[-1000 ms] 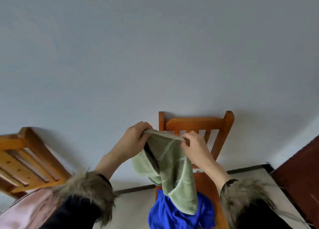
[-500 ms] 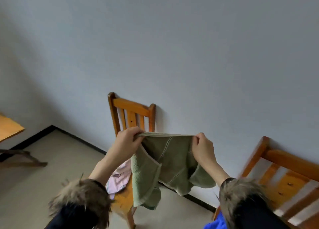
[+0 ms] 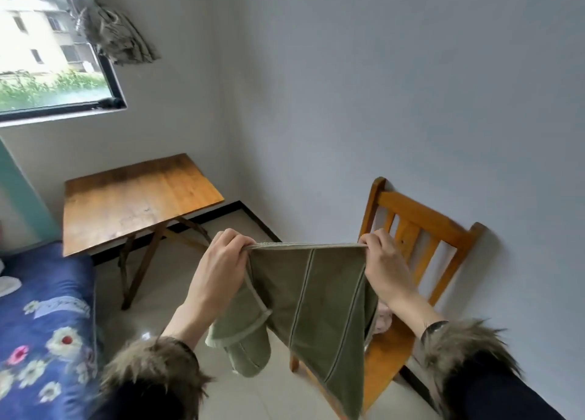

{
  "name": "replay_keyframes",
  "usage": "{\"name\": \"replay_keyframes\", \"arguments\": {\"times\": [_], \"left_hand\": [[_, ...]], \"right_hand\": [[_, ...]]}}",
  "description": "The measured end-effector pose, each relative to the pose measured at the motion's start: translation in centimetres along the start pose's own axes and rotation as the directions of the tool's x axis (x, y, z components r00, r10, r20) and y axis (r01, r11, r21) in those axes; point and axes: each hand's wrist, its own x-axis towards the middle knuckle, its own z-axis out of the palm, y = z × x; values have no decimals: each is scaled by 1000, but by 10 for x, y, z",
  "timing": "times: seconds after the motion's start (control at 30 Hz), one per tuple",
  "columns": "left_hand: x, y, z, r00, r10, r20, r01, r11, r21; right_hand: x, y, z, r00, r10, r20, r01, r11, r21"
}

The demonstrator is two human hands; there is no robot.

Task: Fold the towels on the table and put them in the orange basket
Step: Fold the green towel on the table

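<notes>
Both hands, left hand (image 3: 221,258) and right hand (image 3: 384,261), pinch green towel (image 3: 311,296) top edge taut, horizontal between them; rest hangs below fingers.

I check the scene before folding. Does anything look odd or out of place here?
Yes. The green towel hangs unevenly in the air between the left hand and right hand, one corner bunched. The wooden table holds no towels, and no orange basket is in view.
</notes>
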Motion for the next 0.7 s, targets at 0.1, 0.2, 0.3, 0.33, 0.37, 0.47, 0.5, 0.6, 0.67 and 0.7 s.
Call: {"name": "replay_keyframes", "arguments": {"times": [0.1,0.2,0.3,0.33,0.37,0.47,0.5,0.6,0.67,0.7], "left_hand": [[9,-36,-18,995,-46,-85,50,998,42],[24,-78,-35,980,-60,-188,80,992,99],[44,-123,-49,957,-114,-267,159,976,151],[52,-137,-52,949,-130,-286,182,970,164],[61,-150,-54,943,-140,-301,199,964,176],[92,-190,-57,935,-148,-323,224,951,214],[104,-204,-59,930,-155,-333,237,946,222],[141,-245,-66,896,-189,-401,298,927,228],[166,-272,-73,869,-187,-459,321,918,233],[177,-286,-76,859,-179,-480,325,915,240]], "right_hand": [[32,-34,36,1000,19,21,-19,1000,25],[74,-65,79,999,-5,45,4,1000,17],[120,-93,124,996,-29,79,26,999,40],[136,-102,138,996,-29,84,24,998,53],[153,-111,152,996,-22,87,16,998,63],[205,-133,191,994,1,110,-10,997,76],[224,-138,203,992,7,124,-18,996,91],[278,-155,235,987,50,151,-77,980,185],[312,-169,254,992,42,121,-73,961,266],[328,-178,264,995,25,99,-54,952,301]]}}
